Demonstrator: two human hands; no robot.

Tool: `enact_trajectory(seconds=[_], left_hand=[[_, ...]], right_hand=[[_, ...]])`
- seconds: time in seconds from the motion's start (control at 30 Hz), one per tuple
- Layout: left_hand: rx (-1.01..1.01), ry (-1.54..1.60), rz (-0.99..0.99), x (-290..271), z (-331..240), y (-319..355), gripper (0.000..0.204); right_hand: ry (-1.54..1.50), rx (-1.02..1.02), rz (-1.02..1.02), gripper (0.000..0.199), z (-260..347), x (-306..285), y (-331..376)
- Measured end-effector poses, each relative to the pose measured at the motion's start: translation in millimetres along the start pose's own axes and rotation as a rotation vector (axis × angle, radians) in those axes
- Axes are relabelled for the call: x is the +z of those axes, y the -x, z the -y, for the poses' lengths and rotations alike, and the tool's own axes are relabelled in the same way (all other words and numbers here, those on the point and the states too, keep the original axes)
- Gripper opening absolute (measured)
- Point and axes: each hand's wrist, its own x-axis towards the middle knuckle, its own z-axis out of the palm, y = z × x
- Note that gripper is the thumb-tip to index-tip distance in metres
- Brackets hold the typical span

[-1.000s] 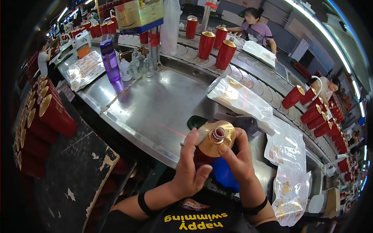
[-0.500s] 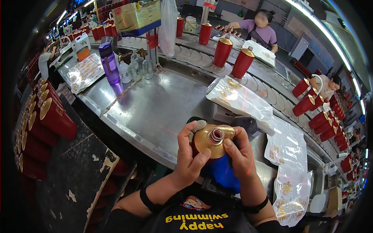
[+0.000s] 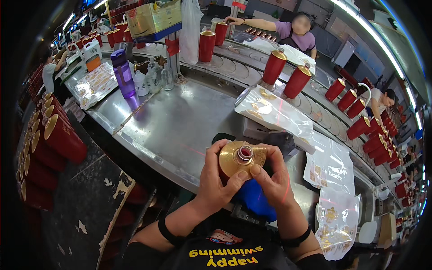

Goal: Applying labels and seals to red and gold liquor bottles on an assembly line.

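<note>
Between my two hands is a bottle (image 3: 231, 158) with a gold shoulder and an open clear neck pointing up toward me. A bit of its red body shows at the left; the rest is hidden. My left hand (image 3: 216, 182) wraps round its left side, thumb on the gold rim. My right hand (image 3: 273, 180) grips the right side, its thumb pressing the near edge of a gold embossed piece (image 3: 259, 155) on the shoulder. I cannot tell whether that piece is fully stuck down. Below the bottle sits a blue cloth-like object (image 3: 255, 200).
Decal sheets (image 3: 330, 168) lie at the right, beside a dark block (image 3: 283, 140). Red bottles (image 3: 297, 82) stand on the conveyor (image 3: 321, 112); more (image 3: 65, 139) crowd the left. A purple water bottle (image 3: 123, 74) and small glass bottles stand at the table's back. A co-worker (image 3: 297, 33) reaches across.
The held bottle has tilted and shifted slightly left and up; my right thumb has moved along the gold piece. Conveyor bottles have moved right. The co-worker's arm now reaches to a red bottle.
</note>
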Motion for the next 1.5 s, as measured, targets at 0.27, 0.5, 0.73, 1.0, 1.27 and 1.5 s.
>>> enact_trajectory(seconds=[0.27, 0.5, 0.73, 1.0, 1.27, 1.5], left_hand=[[-0.098, 0.132, 0.011, 0.6, -2.9, -4.3, 0.062], [-0.129, 0.186, 0.053, -4.0, 0.7, -9.7, 0.063], [-0.175, 0.339, 0.178, -14.4, 4.1, -17.3, 0.064], [-0.120, 0.142, 0.039, -2.0, 1.2, 0.5, 0.077], [-0.230, 0.404, 0.241, -20.3, 8.9, -15.0, 0.071], [-0.091, 0.125, 0.021, 1.0, -0.5, -1.9, 0.074]], right_hand=[[-0.180, 0.052, 0.034, 0.029, -8.9, -1.6, -6.9], [-0.166, -0.022, -0.019, 0.017, -12.7, 0.3, -10.0], [-0.119, -0.070, -0.008, 0.013, -12.9, -1.0, -13.1], [-0.101, -0.062, -0.055, 0.012, -7.6, 4.2, -9.0], [-0.110, -0.091, 0.047, 0.013, -10.8, -2.0, -10.9], [0.011, -0.150, -0.090, 0.013, -9.7, 5.7, -7.3]])
